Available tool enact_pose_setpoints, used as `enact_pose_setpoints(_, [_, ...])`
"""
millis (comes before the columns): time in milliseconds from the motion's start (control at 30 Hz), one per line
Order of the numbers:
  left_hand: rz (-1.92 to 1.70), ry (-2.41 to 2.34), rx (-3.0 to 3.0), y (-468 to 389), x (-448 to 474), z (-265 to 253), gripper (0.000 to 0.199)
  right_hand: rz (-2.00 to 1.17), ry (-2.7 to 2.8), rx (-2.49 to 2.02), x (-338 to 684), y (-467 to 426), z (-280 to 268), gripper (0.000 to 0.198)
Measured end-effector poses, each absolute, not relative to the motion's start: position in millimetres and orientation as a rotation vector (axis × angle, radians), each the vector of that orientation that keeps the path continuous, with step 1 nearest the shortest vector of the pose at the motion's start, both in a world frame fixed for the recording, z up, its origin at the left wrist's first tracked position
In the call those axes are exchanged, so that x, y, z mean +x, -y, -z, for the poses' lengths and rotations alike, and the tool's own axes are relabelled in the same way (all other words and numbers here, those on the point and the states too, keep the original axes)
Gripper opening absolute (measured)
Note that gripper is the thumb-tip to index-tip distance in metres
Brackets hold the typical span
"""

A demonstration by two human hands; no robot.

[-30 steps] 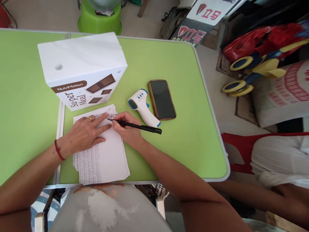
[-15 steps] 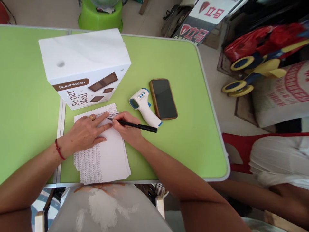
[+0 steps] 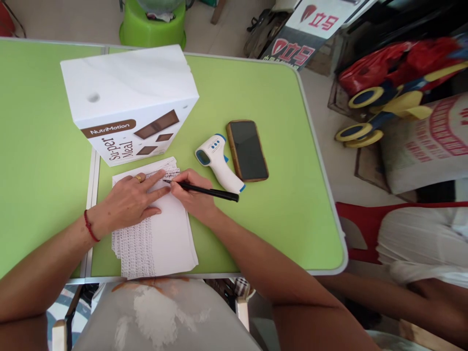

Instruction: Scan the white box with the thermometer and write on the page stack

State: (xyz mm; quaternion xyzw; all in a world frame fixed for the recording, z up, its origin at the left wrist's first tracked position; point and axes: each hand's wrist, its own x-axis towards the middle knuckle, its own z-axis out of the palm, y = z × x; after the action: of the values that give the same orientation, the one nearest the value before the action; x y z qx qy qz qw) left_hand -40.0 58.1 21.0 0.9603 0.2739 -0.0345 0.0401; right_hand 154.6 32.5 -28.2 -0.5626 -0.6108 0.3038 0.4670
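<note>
Sheets of paper (image 3: 171, 239) lie stacked by the near edge of the green table, with dense rows of dark handwriting down their left part. My left hand (image 3: 133, 200) rests flat on the sheets, fingers spread, a ring on one finger. Pinched in my right hand (image 3: 193, 195) is a black pen (image 3: 215, 193), its tip touching or just above the paper beside my left fingertips. To the right of the pen hand lie a white and blue infrared thermometer (image 3: 219, 163) and a smartphone (image 3: 247, 150) in a brown case.
A white NutriMotion box (image 3: 127, 87) stands behind the papers. The table's metal rim (image 3: 321, 165) curves round on the right. Beyond it, a person in a white shirt (image 3: 420, 239) sits close by. A green stool (image 3: 153, 29) is past the far edge.
Very little differs. The pen's back end has shifted slightly in my right hand; my left hand stays in place on the paper.
</note>
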Motion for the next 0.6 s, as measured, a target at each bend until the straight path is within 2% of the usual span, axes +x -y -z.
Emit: enact_pose_setpoints(600, [0.162, -0.832, 2.951, -58.5, -38.8, -21.7, 0.050, -0.762, 1.464, -1.405, 154.4, -32.1, 28.0, 0.009])
